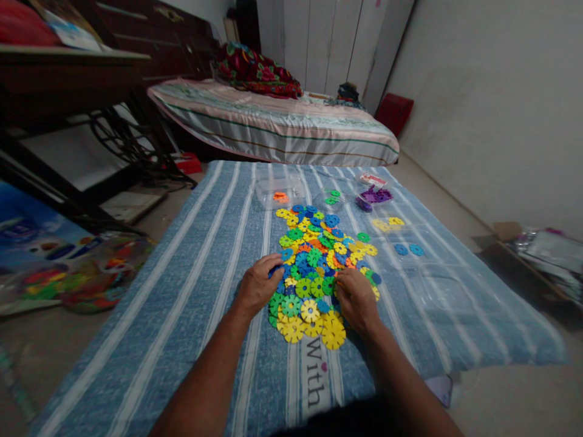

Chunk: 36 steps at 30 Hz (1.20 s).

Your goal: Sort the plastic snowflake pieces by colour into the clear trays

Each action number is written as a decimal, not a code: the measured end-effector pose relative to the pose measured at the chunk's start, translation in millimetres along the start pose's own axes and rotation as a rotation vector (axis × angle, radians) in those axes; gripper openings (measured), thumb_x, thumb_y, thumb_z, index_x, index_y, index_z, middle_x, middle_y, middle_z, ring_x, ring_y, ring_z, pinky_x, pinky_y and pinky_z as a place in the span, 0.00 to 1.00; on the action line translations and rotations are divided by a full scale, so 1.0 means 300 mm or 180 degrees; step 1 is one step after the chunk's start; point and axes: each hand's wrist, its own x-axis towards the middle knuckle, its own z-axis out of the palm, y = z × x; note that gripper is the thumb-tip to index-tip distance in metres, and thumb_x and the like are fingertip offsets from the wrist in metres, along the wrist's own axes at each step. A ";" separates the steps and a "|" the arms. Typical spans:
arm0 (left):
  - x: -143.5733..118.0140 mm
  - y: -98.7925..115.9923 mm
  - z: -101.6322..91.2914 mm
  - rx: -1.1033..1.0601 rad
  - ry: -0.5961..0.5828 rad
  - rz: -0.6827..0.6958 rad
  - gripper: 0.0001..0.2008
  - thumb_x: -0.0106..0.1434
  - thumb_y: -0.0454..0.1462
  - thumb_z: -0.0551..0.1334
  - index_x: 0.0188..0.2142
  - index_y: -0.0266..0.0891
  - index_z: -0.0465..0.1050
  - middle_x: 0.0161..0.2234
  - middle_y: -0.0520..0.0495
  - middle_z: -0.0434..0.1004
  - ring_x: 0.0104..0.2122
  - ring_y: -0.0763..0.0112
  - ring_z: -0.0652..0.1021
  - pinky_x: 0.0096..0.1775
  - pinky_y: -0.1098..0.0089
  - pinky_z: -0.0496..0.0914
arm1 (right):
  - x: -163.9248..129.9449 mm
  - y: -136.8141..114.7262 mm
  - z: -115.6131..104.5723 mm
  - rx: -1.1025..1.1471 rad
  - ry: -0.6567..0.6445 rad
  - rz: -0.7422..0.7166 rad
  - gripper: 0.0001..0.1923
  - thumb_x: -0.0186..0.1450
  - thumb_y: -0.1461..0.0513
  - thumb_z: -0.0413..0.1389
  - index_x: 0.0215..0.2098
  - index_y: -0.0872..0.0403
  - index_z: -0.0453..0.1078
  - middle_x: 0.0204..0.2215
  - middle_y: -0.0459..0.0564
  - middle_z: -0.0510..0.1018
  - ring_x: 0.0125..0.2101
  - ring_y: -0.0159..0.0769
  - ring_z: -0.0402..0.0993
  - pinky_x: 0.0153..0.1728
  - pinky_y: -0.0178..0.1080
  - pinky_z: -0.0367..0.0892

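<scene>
By your left hand (260, 280) and right hand (358, 297), bright round plastic discs (313, 255) lie inside the blue striped worktop (182, 291) edges, likely so none fall; both grips unclear.

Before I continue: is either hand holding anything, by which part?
Cannot tell: the left hand and right hand hide any hold on multicoloured, notched plastic discs.

Disc pile (315, 285) on cloth (186, 291); box (266, 197) behind, bed (282, 130) farther behind; wall (492, 121) right.
</scene>
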 end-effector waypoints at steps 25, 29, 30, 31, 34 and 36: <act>-0.001 -0.002 -0.001 -0.0017 0.0022 0.0021 0.12 0.60 0.40 0.57 0.39 0.41 0.78 0.48 0.44 0.79 0.49 0.62 0.78 0.55 0.59 0.70 | 0.092 0.010 0.013 -0.0510 -0.0075 -0.0158 0.10 0.65 0.68 0.51 0.37 0.50 0.72 0.35 0.51 0.75 0.38 0.41 0.70 0.40 0.43 0.67; -0.001 -0.004 -0.001 -0.0031 0.0047 0.0034 0.12 0.60 0.39 0.58 0.38 0.41 0.78 0.48 0.44 0.80 0.49 0.61 0.78 0.55 0.58 0.71 | 0.135 -0.001 0.011 -0.0622 -0.0514 -0.0126 0.16 0.60 0.66 0.58 0.47 0.51 0.71 0.44 0.55 0.74 0.47 0.46 0.67 0.48 0.47 0.66; -0.001 -0.004 -0.002 -0.0025 0.0046 0.0033 0.12 0.60 0.39 0.58 0.38 0.41 0.78 0.48 0.44 0.80 0.49 0.62 0.78 0.55 0.58 0.71 | 0.148 -0.006 0.009 -0.0704 -0.0691 -0.0104 0.19 0.59 0.65 0.60 0.50 0.52 0.70 0.47 0.56 0.72 0.50 0.48 0.65 0.50 0.49 0.65; -0.001 -0.005 -0.002 -0.0018 0.0038 0.0027 0.12 0.60 0.39 0.57 0.39 0.41 0.78 0.48 0.44 0.80 0.49 0.62 0.78 0.55 0.58 0.71 | 0.162 -0.010 0.006 -0.0786 -0.0859 -0.0078 0.22 0.58 0.65 0.60 0.51 0.52 0.70 0.49 0.57 0.71 0.52 0.49 0.63 0.51 0.50 0.64; -0.002 -0.010 -0.003 0.0007 0.0013 0.0008 0.13 0.60 0.40 0.57 0.39 0.40 0.78 0.48 0.44 0.79 0.50 0.62 0.78 0.56 0.59 0.70 | 0.197 -0.021 0.000 -0.0897 -0.1226 0.0022 0.20 0.59 0.63 0.60 0.50 0.52 0.70 0.51 0.57 0.70 0.54 0.50 0.60 0.52 0.50 0.62; -0.002 -0.016 -0.001 0.0022 0.0024 0.0014 0.13 0.60 0.41 0.58 0.39 0.40 0.78 0.48 0.43 0.79 0.50 0.61 0.78 0.56 0.59 0.70 | 0.208 -0.024 0.002 -0.0874 -0.1300 0.0081 0.14 0.61 0.62 0.59 0.46 0.52 0.72 0.48 0.56 0.72 0.52 0.48 0.62 0.52 0.49 0.62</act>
